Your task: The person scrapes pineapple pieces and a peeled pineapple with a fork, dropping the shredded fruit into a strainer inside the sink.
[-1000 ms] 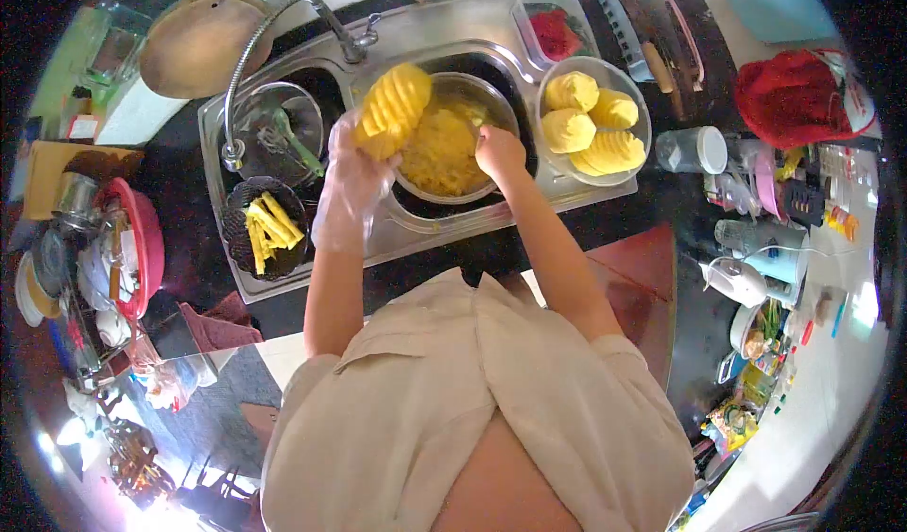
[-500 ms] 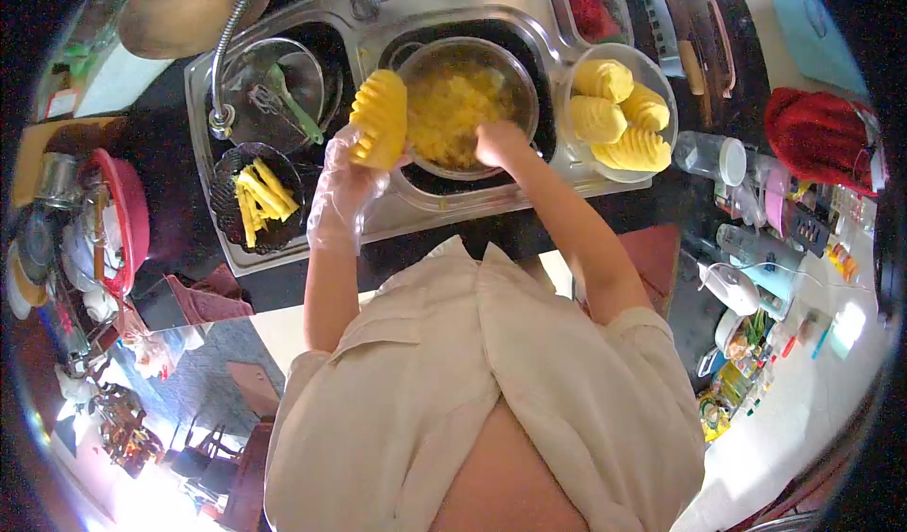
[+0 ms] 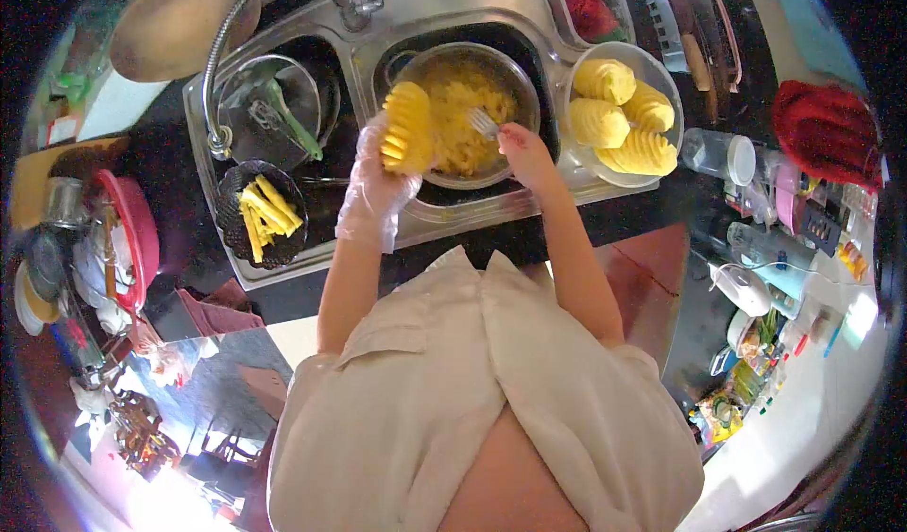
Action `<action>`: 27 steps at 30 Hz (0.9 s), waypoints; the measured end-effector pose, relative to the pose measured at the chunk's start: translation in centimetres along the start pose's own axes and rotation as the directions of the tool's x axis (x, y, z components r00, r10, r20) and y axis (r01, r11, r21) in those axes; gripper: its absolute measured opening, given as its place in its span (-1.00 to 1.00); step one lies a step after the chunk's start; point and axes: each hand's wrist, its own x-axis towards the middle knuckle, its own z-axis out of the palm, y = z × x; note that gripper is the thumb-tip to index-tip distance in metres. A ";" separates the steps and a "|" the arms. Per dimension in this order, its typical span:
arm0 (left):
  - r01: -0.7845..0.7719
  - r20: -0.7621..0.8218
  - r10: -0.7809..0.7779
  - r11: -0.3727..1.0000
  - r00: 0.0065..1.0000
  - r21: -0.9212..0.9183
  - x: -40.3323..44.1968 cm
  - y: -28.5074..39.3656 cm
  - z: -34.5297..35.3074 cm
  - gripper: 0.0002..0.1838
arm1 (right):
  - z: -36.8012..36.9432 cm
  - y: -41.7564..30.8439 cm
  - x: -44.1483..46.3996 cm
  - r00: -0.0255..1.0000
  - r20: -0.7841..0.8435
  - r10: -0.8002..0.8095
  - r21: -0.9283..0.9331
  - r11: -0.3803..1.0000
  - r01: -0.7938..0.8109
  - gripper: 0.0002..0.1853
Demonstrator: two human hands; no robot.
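My left hand (image 3: 376, 184), in a clear plastic glove, is closed around a peeled pineapple (image 3: 407, 128) with spiral grooves cut in it. The fruit is upright at the left rim of a round metal bowl (image 3: 535, 107). Shredded yellow pineapple flesh (image 3: 463, 145) lies in that bowl. My bare right hand (image 3: 530, 157) grips a fork (image 3: 484, 124), its tines over the shreds. To the right, a clear round container (image 3: 674, 149) holds several peeled pineapples (image 3: 605, 81).
The bowl sits in the steel sink (image 3: 364, 55). A black basket (image 3: 227, 213) with yellow pineapple strips (image 3: 268, 209) stands left. Behind it, a pot (image 3: 326, 83) holds a green-handled peeler (image 3: 295, 121). A faucet hose (image 3: 210, 74) arches above. A clear box (image 3: 565, 36) with red contents is at the back right.
My left hand and the pineapple have moved right, closer over the bowl. My right hand has drawn back and right, and the fork now shows above the shreds.
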 end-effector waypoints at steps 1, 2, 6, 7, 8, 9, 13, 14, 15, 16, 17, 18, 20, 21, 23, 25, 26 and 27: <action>0.012 -0.011 -0.012 1.000 1.000 0.010 0.1 -0.3 -0.1 -0.55 | 0.0 -1.7 -0.1 1.000 -0.007 -0.003 0.006 1.000 0.003 -0.69; 0.026 -0.026 -0.025 0.999 0.999 0.019 0.1 -0.7 -0.3 -0.55 | 0.0 -3.3 -0.2 0.998 0.034 0.051 0.034 0.998 -0.052 -0.67; 0.091 -0.071 -0.093 0.995 0.993 -0.034 -0.5 -1.0 -0.2 -0.55 | 1.1 -8.5 -0.5 0.998 -0.010 0.057 -0.219 0.974 -0.058 -0.59; 0.088 -0.072 -0.090 0.996 0.993 -0.031 -0.5 -1.1 -0.4 -0.55 | 1.6 -8.3 -0.2 0.998 -0.009 0.055 -0.215 0.975 -0.056 -0.59; 0.103 -0.057 -0.108 0.990 0.992 -0.092 -0.4 -1.2 -0.7 -0.56 | 2.2 -7.7 0.4 0.969 -0.085 -0.231 -0.435 0.884 0.173 -0.60; 0.119 -0.041 -0.126 0.981 0.991 -0.151 -0.2 -1.3 -1.1 -0.56 | 2.5 -7.9 0.9 0.858 -0.092 -0.506 -0.642 0.689 0.337 -0.59; 0.219 -0.040 -0.226 0.966 0.973 -0.138 0.9 -1.5 -3.4 -0.62 | 2.5 -9.0 2.4 0.667 -0.062 -0.743 -0.668 0.527 0.525 -0.61; 0.006 -0.096 0.014 0.979 0.995 0.203 1.4 -2.6 -4.2 -0.66 | 2.7 -9.3 2.6 0.640 -0.005 -0.768 -0.666 0.480 0.571 -0.62; -0.095 -0.081 0.134 0.924 0.988 0.370 1.8 -2.7 -5.0 -0.67 | 2.8 -9.5 2.8 0.612 0.052 -0.789 -0.661 0.432 0.613 -0.64; -0.181 -0.066 0.252 0.830 0.965 0.527 2.2 -2.8 -5.8 -0.69 | 3.0 -9.1 3.1 0.614 0.048 -0.788 -0.662 0.436 0.610 -0.64; 0.152 0.150 -0.158 0.987 0.976 0.052 2.6 -1.8 -6.8 -0.69 | 3.3 -8.3 3.4 0.623 0.074 -0.778 -0.635 0.445 0.631 -0.62; 0.349 0.334 -0.277 0.920 0.901 -0.177 2.5 -1.7 -6.5 -0.69 | 3.5 -7.8 3.6 0.633 0.100 -0.768 -0.607 0.456 0.650 -0.60; 0.319 0.207 -0.289 0.939 0.935 -0.130 1.0 -1.9 -4.0 -0.67 | 3.0 -7.7 4.4 0.656 0.103 -0.748 -0.652 0.447 0.613 -0.65; 0.185 0.073 -0.184 0.983 0.980 -0.009 0.4 -2.1 -3.0 -0.68 | 2.9 -7.8 4.6 0.677 0.109 -0.728 -0.692 0.433 0.577 -0.69; 0.087 -0.072 -0.078 0.988 0.994 0.131 -0.4 -2.1 -1.6 -0.67 | 3.0 -8.5 4.4 0.779 0.158 -0.606 -0.674 0.511 0.534 -0.74; 0.099 -0.082 -0.089 0.987 0.993 0.125 0.0 -1.8 -1.7 -0.66 | 2.7 -9.1 3.4 0.863 0.199 -0.465 -0.663 0.584 0.468 -0.77; 0.104 -0.026 -0.102 0.988 0.994 0.115 0.5 -1.6 -2.2 -0.65 | 2.3 -9.1 2.5 0.803 0.214 -0.557 -0.581 0.588 0.563 -0.78; 0.110 0.030 -0.114 0.988 0.993 0.104 1.0 -1.5 -2.6 -0.64 | 1.7 -9.2 1.7 0.734 0.218 -0.644 -0.494 0.575 0.652 -0.76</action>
